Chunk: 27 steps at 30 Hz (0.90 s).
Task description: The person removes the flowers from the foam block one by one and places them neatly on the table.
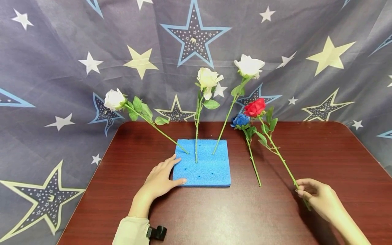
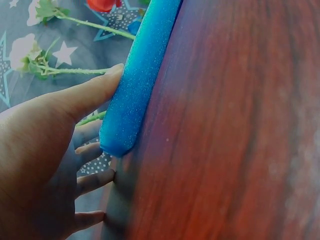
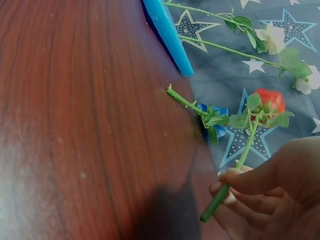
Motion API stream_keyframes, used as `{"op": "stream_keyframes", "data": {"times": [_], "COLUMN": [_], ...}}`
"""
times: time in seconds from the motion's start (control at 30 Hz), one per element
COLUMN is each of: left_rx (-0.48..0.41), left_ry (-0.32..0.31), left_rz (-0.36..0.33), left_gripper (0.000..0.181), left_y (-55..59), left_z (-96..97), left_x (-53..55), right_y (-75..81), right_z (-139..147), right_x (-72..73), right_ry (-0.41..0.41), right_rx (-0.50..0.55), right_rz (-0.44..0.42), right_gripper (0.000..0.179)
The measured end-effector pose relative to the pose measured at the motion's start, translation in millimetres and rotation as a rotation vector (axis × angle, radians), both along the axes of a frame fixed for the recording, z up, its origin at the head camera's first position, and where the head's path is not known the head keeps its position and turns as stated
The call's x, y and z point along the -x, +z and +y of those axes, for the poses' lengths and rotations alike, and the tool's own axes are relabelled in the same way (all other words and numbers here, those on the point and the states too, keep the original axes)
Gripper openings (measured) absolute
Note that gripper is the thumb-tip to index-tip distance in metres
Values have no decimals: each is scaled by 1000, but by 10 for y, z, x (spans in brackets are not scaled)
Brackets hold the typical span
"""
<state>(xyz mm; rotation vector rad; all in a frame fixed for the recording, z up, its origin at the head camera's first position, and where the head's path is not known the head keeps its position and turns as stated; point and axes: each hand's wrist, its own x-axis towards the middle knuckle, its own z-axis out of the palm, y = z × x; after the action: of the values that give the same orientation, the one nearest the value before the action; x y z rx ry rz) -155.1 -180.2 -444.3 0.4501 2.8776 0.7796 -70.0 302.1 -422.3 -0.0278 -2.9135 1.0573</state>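
A square blue foam block [image 1: 205, 180] lies on the table with three white roses standing in it: one leaning left [image 1: 114, 99], one nearly upright [image 1: 208, 78], one leaning right [image 1: 249, 66]. My left hand [image 1: 162, 177] rests on the block's left edge, fingers spread and thumb [image 2: 100, 92] touching its near corner. With thumb and fingers, my right hand [image 1: 320, 197] pinches a red rose [image 1: 255, 107] low on its stem [image 3: 245, 152], bloom tilted up and away. A blue rose [image 1: 241, 120] lies on the table between the block and the red rose.
The brown wooden table [image 1: 245, 217] reaches back to a grey curtain [image 1: 196, 102] printed with stars. Small dark holes show in the front part of the foam. A black strap mount [image 1: 157, 233] sits on my left wrist.
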Motion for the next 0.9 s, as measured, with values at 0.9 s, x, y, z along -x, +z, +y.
{"op": "stream_keyframes", "data": {"times": [0.9], "left_rx": [-19], "left_ry": [1], "left_rz": [-4], "left_gripper": [81], "left_y": [35], "left_z": [5], "left_x": [-17], "right_y": [-151], "right_z": [-194], "right_x": [184], "right_ry": [-23], "right_rx": [195], "right_rz": [-109], "right_gripper": [30]}}
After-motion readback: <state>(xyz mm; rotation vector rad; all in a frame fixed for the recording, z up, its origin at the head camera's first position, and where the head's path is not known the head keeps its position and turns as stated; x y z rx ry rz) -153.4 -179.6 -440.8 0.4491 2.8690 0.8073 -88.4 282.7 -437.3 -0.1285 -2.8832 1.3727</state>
